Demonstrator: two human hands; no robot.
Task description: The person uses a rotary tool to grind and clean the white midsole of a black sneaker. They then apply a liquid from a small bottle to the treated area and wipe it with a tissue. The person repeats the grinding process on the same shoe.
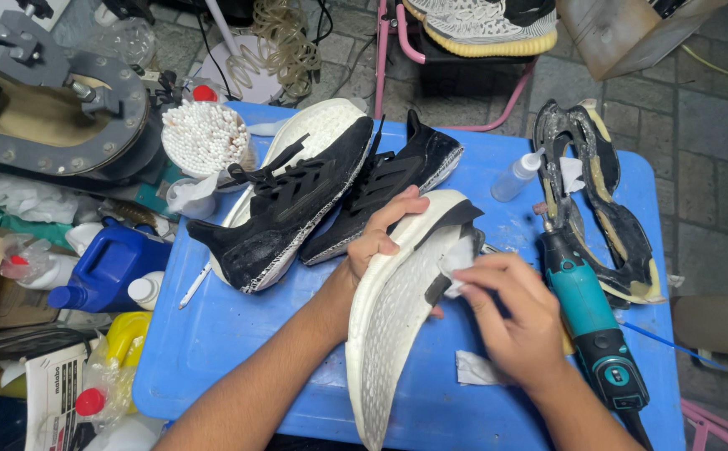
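Left hand (378,238) grips white sole (397,309) over blue worktop (214,334); right hand (510,313) fingers pinch what looks like a white wipe (457,260) against its black patch, beside teal rotary tool (589,326).

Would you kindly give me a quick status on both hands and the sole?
Left hand grips white foam sole, tilted off blue table. Right hand presses white wipe on sole. Teal rotary tool lies beside right hand.
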